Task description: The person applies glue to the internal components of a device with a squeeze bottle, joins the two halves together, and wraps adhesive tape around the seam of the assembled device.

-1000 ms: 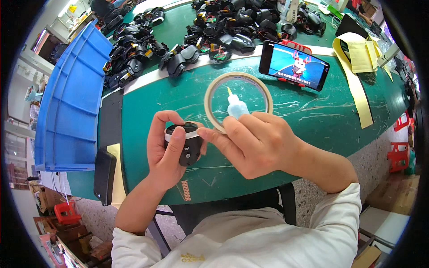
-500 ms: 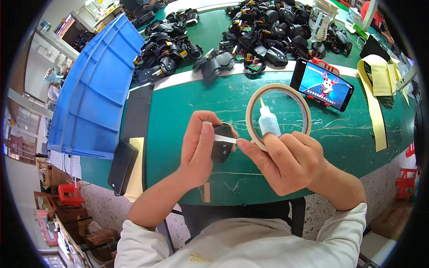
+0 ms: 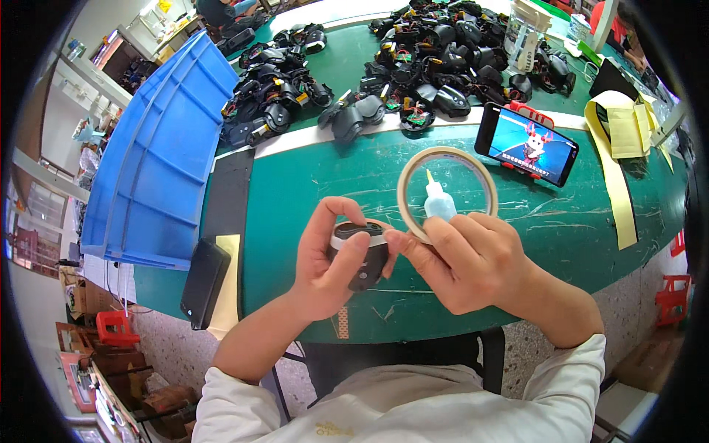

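My left hand (image 3: pixel 329 262) is wrapped round a black computer mouse (image 3: pixel 367 277), thumb on its near side and index finger bent over the top. A pale strip of tape (image 3: pixel 377 241) lies across the mouse, partly hidden by my left thumb. My right hand (image 3: pixel 480 258) is closed on a roll of masking tape (image 3: pixel 407 184), held on edge, and its thumb and forefinger meet the mouse's right side at the strip's end. Through the ring shows a squeeze bottle (image 3: pixel 441 204) with a yellow tip; my right fingers hide its base.
Heaps of black mouse parts (image 3: pixel 436 55) with boards and wires cover the far side of the green table (image 3: pixel 295 177). A blue crate (image 3: pixel 148 162) and a black phone-like case (image 3: pixel 205 283) are at left. A phone (image 3: pixel 528 144) stands in a red holder at right, near yellow strips (image 3: pixel 624 210).
The mouse has turned in my left hand and come slightly nearer. The strip, earlier stretched out to my right thumb, now lies across the mouse. The tape roll has shifted left.
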`<state>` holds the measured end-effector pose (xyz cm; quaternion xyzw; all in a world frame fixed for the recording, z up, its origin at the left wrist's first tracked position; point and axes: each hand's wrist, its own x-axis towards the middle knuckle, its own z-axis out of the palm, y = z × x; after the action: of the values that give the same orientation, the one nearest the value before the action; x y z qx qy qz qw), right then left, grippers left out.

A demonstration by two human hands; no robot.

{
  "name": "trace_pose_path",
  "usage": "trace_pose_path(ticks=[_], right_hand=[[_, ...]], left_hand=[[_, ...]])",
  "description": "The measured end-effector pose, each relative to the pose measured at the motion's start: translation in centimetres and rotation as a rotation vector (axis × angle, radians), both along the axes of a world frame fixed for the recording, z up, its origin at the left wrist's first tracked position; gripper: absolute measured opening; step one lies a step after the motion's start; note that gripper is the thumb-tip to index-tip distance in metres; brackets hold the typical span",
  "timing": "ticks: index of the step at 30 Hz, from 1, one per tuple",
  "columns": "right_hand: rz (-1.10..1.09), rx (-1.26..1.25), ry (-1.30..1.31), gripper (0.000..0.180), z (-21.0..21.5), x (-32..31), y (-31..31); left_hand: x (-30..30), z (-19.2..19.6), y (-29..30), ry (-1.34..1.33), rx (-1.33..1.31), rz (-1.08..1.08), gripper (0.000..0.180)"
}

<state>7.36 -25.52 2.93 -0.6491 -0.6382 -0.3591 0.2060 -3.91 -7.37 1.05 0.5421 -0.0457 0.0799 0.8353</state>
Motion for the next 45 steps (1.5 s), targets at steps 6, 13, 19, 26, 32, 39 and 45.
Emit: trace_pose_path(ticks=[6, 13, 19, 26, 32, 39, 45], right_hand=[[0.025, 0.055, -0.007, 0.034, -0.6, -0.1, 0.7], [-0.012, 0.051, -0.047, 0.035, -0.7, 0.6, 0.1], [-0.029, 0.053, -0.094, 0.031, -0.7, 0.9, 0.0], [-0.026, 0.054, -0.052, 0.015, -0.8, 0.8, 0.2], [-0.027, 0.004, -0.049, 0.036, -0.4, 0.6, -0.1], [-0.014, 0.058, -0.036, 0.032, -0.4, 0.6, 0.3], [-0.002, 0.032, -0.003, 0.031, -0.9, 0.6, 0.1]], left_hand=[[-0.3, 0.2, 0.6, 0.002, 0.034, 0.078, 0.025], [0.3, 0.3, 1.0, 0.083, -0.079, 0.091, 0.035], [0.8, 0.6, 0.4, 0.130, -0.089, 0.186, 0.029], [0.9, -0.5, 1.3, 0.129, -0.115, 0.180, 0.027], [0.6, -0.7, 1.6, 0.037, -0.029, 0.209, 0.045], [0.4, -0.7, 1.8, 0.027, -0.061, 0.154, 0.047], [0.5, -0.9, 1.4, 0.044, -0.191, 0.012, 0.039]])
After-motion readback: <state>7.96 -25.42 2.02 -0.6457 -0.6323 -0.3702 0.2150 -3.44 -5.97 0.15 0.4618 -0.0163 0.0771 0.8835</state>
